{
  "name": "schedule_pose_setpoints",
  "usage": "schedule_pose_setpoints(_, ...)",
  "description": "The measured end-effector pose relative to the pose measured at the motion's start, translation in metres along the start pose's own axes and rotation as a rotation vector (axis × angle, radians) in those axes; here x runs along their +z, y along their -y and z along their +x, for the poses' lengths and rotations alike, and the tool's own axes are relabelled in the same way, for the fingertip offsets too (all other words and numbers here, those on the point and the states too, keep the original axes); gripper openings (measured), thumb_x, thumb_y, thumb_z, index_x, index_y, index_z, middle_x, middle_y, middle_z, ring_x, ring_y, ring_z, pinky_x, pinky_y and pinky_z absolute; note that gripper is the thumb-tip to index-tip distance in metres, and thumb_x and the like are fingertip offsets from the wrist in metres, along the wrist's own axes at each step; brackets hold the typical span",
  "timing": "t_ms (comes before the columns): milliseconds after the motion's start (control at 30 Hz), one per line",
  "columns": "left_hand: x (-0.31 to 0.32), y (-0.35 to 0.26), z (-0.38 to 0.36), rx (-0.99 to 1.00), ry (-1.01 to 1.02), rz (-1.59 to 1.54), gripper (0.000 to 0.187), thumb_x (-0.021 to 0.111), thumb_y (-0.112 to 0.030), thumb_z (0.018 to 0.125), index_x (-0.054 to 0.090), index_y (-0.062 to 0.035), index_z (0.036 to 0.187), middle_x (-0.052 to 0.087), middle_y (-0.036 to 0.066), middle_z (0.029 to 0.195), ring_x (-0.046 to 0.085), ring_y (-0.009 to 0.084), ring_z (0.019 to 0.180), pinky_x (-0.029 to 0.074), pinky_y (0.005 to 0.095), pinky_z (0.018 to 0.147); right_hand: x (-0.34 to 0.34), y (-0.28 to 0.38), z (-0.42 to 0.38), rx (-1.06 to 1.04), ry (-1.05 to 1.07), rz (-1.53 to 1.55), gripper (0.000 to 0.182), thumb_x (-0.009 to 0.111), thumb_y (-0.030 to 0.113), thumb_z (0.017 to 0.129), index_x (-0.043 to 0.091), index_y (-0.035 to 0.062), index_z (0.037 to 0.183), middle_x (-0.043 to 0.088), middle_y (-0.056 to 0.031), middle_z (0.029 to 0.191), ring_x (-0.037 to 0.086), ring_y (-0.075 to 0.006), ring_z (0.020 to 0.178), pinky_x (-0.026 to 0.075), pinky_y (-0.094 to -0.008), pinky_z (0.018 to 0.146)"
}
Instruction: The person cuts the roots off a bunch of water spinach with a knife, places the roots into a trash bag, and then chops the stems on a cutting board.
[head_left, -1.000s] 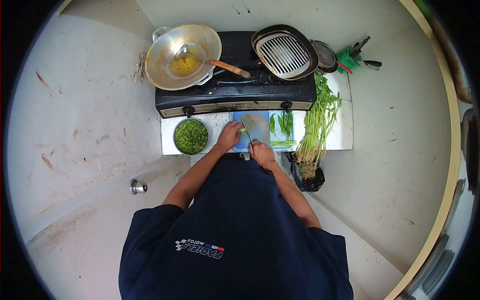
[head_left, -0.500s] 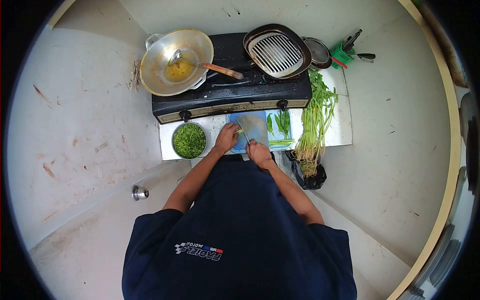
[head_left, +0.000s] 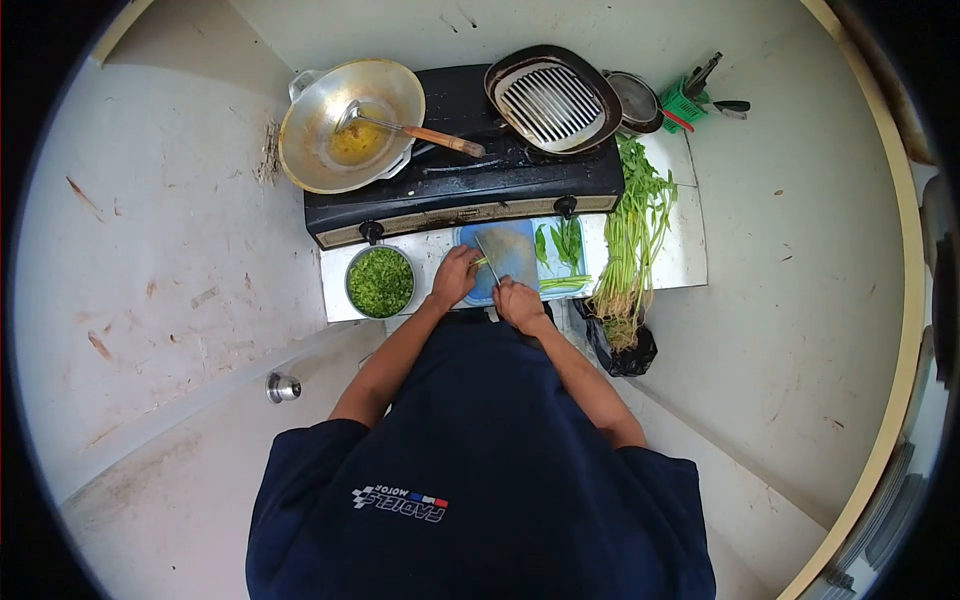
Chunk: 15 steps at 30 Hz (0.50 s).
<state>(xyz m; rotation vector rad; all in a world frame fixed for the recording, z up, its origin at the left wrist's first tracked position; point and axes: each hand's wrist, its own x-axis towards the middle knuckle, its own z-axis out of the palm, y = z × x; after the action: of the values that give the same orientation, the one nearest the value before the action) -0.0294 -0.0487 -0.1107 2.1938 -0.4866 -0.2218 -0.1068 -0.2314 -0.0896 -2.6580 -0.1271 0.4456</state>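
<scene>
My right hand [head_left: 521, 304] is closed on the handle of a knife [head_left: 487, 260], whose blade points up and left over the blue cutting board [head_left: 512, 250]. At the board's left side, my left hand [head_left: 455, 277] pinches a small piece of green stem [head_left: 480, 261] beside the blade. Green leaves [head_left: 567, 245] and cut stems [head_left: 565, 282] lie on the light blue tray at the right of the board. A round bowl of chopped greens [head_left: 380, 282] stands to the left of my left hand.
Behind the board is a black stove [head_left: 460, 180] with a wok [head_left: 350, 170], a ladle [head_left: 440, 138] and a grill pan [head_left: 553, 103]. Long rooted greens [head_left: 632, 240] lie at the right, above a black bag [head_left: 630, 358]. A green basket [head_left: 684, 103] holds utensils.
The view has shifted very slightly. Both hands and the knife keep nearly the same places on the board.
</scene>
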Motion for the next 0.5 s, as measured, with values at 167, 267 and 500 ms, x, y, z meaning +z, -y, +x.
schedule_pose_setpoints(167, 0.004, 0.009, 0.001, 0.030, -0.011, 0.019, 0.025, 0.065, 0.002, 0.086, 0.070, -0.0012, 0.110, 0.064, 0.019, 0.096, 0.063, 0.0408, 0.101, 0.052, 0.0477, 0.091, -0.002, -0.004, -0.010, 0.029, 0.053, -0.024, 0.037, 0.049, 0.031, 0.106, 0.060, -0.0040, 0.098, 0.074, -0.0253, 0.082, 0.074, -0.0420, 0.079, 0.060, -0.0505, 0.075)
schedule_pose_setpoints(267, 0.000, 0.006, 0.001, 0.031, 0.018, -0.003, 0.022, 0.065, 0.001, 0.086, 0.070, -0.0008, 0.108, 0.064, 0.019, 0.096, 0.063, 0.0408, 0.101, 0.051, 0.0475, 0.092, 0.005, -0.006, -0.001, -0.013, 0.023, 0.000, 0.038, 0.048, 0.032, 0.106, 0.060, -0.0039, 0.098, 0.074, -0.0248, 0.081, 0.074, -0.0420, 0.077, 0.060, -0.0502, 0.074)
schedule_pose_setpoints(500, 0.000, 0.001, 0.001, -0.009, 0.009, -0.004, 0.022, 0.067, 0.003, 0.085, 0.069, -0.0004, 0.107, 0.063, 0.019, 0.097, 0.062, 0.0407, 0.100, 0.052, 0.0473, 0.091, 0.002, -0.006, -0.003, -0.023, 0.009, -0.013, 0.038, 0.046, 0.031, 0.107, 0.059, -0.0037, 0.098, 0.073, -0.0250, 0.081, 0.075, -0.0411, 0.078, 0.060, -0.0499, 0.074)
